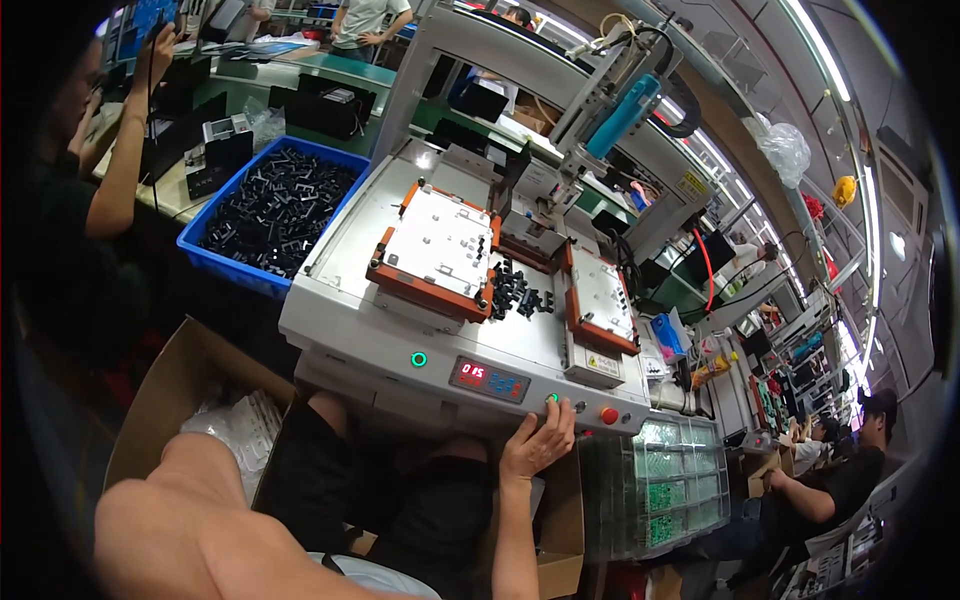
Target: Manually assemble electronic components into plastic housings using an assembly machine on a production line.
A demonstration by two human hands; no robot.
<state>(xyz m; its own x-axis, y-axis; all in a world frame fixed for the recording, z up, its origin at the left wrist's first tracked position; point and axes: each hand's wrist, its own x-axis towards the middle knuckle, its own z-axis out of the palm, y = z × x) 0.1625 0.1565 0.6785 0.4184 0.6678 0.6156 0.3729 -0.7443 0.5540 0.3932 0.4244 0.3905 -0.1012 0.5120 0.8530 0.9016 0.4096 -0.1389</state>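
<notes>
Fingertips of the right hand [536,445] are being pressed against the green push button [551,398] on the front panel of the grey benchtop machine [345,330], with the fingers spread loosely and nothing being gripped. The left hand is being kept out of view, only its bare forearm [200,530] showing at the lower edge, so its grip cannot be told. A cycle start is judged to be the step in hand; the next move probably calls for the hand being drawn back clear of the two orange-framed fixture plates [437,250] and the blue-bodied driver head [622,115]. Small black parts [515,290] are lying loose between the plates. A red numeric display [487,378] and a red button [608,415] are sitting beside the green one, with a yellow warning label [602,366] above. More black parts are being held in a blue bin [240,262] at left, bagged white pieces, seemingly, in an open brown carton [170,390], and green boards in clear trays [670,490] at right.
</notes>
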